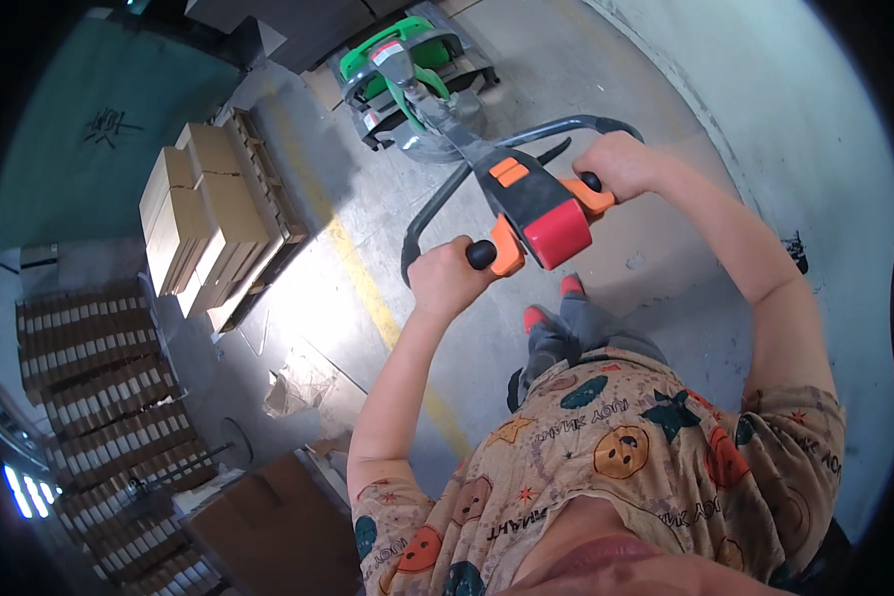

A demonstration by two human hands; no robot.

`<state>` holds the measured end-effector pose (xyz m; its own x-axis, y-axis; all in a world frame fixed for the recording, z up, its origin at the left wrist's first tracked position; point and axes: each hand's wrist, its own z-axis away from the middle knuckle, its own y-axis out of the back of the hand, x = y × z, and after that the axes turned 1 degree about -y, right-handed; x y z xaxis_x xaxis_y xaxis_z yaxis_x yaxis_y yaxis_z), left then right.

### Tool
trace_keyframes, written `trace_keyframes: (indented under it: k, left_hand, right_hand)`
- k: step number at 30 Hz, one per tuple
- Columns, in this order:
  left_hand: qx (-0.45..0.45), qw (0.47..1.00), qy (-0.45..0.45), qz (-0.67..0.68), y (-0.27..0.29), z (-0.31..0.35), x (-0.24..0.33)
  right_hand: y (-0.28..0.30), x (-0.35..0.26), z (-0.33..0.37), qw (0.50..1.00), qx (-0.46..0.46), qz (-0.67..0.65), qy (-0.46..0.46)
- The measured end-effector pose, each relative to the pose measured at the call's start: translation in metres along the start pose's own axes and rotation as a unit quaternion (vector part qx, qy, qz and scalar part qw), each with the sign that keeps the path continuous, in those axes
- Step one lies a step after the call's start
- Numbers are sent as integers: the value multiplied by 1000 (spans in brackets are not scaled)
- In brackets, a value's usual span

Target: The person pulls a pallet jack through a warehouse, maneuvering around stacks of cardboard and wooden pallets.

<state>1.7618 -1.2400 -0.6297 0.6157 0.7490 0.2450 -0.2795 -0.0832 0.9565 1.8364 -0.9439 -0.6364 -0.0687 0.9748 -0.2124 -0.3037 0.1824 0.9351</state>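
Note:
Both hands grip the tiller head [515, 184] of an electric pallet truck. My left hand [445, 278] is closed around its left grip, beside a black round knob [481, 255] and an orange lever [507, 248]. On the other side, my right hand [617, 166] wraps the right grip, next to a second black knob [591, 182] and orange lever [588, 198]. A red block [558, 234] faces me between the grips. Dark guard bars [433, 214] curve around the hands. The truck's green and black body [397, 62] stands farther ahead.
To the left, flat cardboard stacks [204, 214] lie on a wooden pallet [268, 179]. Rows of packed cartons [99, 348] and a brown box [268, 526] are nearer. A yellow line [363, 283] crosses the floor. A pale wall [815, 149] runs along the right.

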Motion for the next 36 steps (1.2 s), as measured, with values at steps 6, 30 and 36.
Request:
trace_keyframes:
  k: [6, 30, 36]
  left_hand:
    - [-107, 994, -13, 34, 30, 33, 12]
    - [-35, 977, 173, 123, 21, 85, 86]
    - [-201, 957, 113, 178, -7, 47, 78]
  right_hand:
    - [15, -20, 31, 999, -31, -24, 3]
    - [8, 35, 30, 890, -196, -312, 268]
    - [-5, 73, 20, 919, -262, -169, 239]
